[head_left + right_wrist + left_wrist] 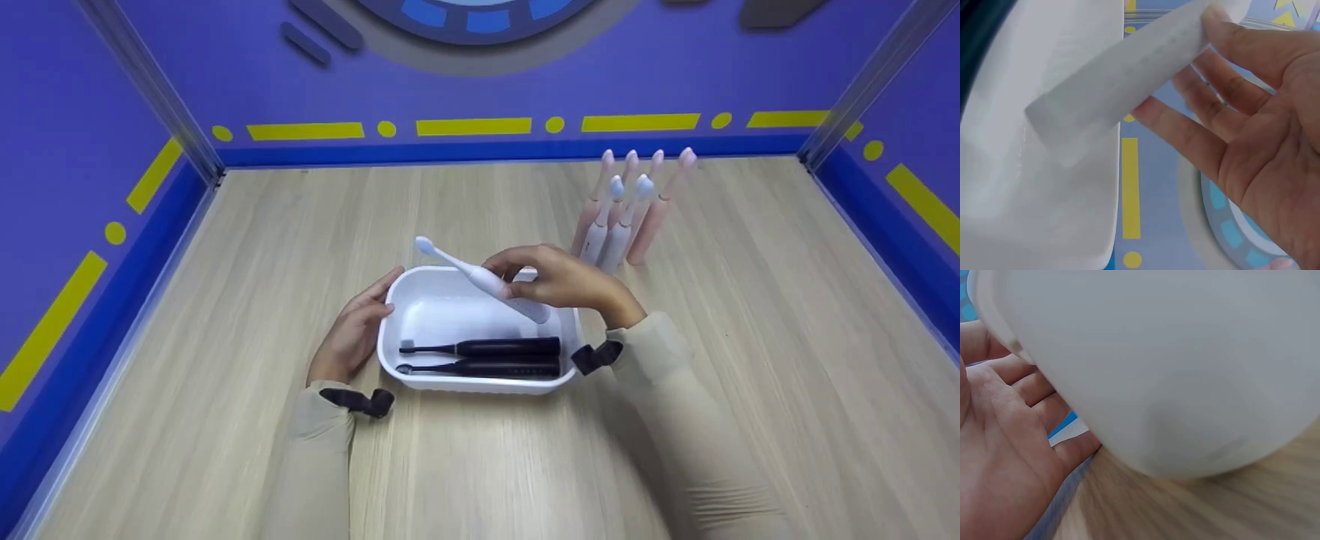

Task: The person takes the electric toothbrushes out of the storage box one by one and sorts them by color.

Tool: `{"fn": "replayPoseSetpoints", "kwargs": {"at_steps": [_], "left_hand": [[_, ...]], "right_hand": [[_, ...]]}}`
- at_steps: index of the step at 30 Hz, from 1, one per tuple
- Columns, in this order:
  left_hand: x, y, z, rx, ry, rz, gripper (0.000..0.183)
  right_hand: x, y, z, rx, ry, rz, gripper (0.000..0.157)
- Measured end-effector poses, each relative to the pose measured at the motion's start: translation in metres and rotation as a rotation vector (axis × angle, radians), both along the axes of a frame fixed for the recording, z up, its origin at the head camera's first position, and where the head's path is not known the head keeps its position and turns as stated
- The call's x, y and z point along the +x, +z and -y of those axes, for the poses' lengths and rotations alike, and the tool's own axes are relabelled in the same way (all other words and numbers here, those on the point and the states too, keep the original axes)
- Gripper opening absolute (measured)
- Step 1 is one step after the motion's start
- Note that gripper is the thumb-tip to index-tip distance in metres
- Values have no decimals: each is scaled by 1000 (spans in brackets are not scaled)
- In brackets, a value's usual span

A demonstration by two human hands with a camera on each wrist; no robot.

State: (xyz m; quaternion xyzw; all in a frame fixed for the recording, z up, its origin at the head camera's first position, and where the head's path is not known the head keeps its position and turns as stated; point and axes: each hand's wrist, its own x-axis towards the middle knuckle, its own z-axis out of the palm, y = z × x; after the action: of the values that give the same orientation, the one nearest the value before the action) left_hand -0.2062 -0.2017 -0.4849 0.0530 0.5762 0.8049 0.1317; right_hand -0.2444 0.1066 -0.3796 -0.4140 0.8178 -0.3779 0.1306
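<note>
My right hand pinches a white electric toothbrush over a white plastic bin. The brush slants, its head up to the left and its handle base low inside the bin. In the right wrist view, thumb and fingertips grip the handle. My left hand holds the bin's left end, thumb at the rim and fingers along the outer wall; the left wrist view shows those fingers against the bin wall. Two black electric toothbrushes lie side by side along the bin's near side.
Behind the right hand, several pink electric toothbrushes and two white ones stand upright on the wooden table. Blue-purple panels with yellow marks enclose the table at the back and sides.
</note>
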Motion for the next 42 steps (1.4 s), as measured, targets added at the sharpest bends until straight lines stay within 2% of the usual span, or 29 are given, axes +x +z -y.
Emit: {"fn": "replayPoseSetpoints", "kwargs": {"at_steps": [4, 8, 19, 30, 42], "left_hand": [[1, 0, 0, 10, -1, -7, 64], [1, -1, 1, 14, 3, -12, 64], [1, 0, 0, 4, 5, -27, 64], [1, -1, 1, 9, 0, -28, 64], [0, -1, 2, -5, -8, -25, 63]], "right_hand": [[1, -2, -6, -90, -9, 9, 35], [2, -4, -12, -160, -29, -27, 36], [9, -9, -28, -306, -157, -58, 35], [14, -14, -43, -502, -296, -78, 38], [17, -22, -57, -598, -426, -101, 38]]}}
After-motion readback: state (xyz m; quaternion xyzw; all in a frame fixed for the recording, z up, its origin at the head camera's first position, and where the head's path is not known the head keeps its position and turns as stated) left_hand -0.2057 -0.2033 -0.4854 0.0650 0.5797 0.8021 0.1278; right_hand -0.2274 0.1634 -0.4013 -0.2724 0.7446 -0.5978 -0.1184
